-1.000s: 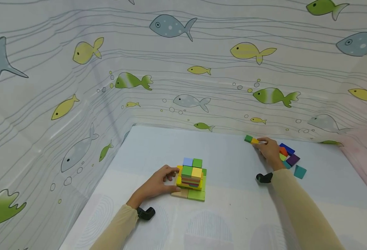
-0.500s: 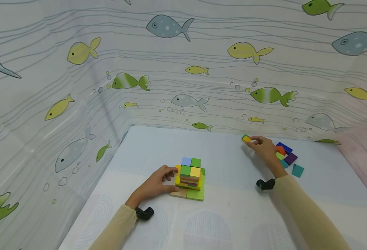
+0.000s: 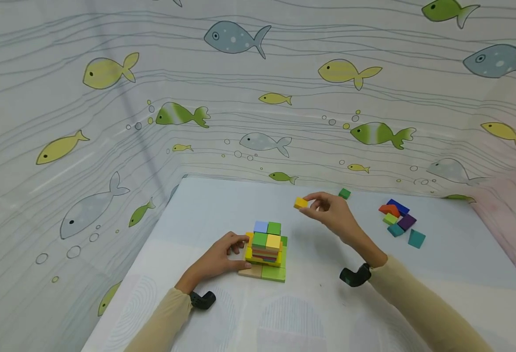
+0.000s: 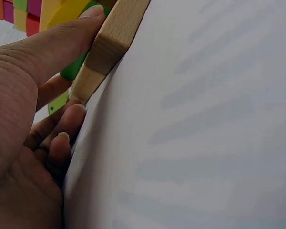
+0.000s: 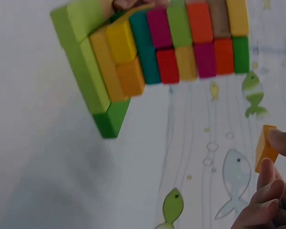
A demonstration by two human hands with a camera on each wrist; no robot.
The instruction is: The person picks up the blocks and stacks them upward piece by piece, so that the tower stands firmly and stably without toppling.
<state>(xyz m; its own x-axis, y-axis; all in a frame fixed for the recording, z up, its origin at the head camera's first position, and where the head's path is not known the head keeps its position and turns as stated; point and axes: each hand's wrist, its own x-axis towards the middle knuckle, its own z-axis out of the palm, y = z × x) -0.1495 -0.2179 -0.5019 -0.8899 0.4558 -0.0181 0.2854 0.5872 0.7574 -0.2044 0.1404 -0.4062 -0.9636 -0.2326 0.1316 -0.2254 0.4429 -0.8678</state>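
Note:
A layered tower of coloured wooden blocks (image 3: 267, 248) stands on flat tiles, left of the table's middle. My left hand (image 3: 218, 255) is at its left side. The thumb (image 4: 62, 40) lies against the lower blocks, and the other fingers bend loosely beside the base. In my right hand (image 3: 334, 217) a small yellow block (image 3: 301, 203) is pinched between thumb and fingertips, raised behind and to the right of the tower. The right wrist view shows this block (image 5: 266, 148) apart from the tower's tall side of stacked bricks (image 5: 181, 47).
A green block (image 3: 344, 193) lies alone near the back edge. Farther right is a loose group of blocks, among them a purple one (image 3: 407, 222), a red one (image 3: 389, 210) and a teal one (image 3: 417, 238). Fish-patterned sheeting (image 3: 240, 98) rises behind and beside the table.
My right hand has lifted the yellow block from beside the green one and carried it left toward the tower. The green block stays behind. My left hand keeps its place.

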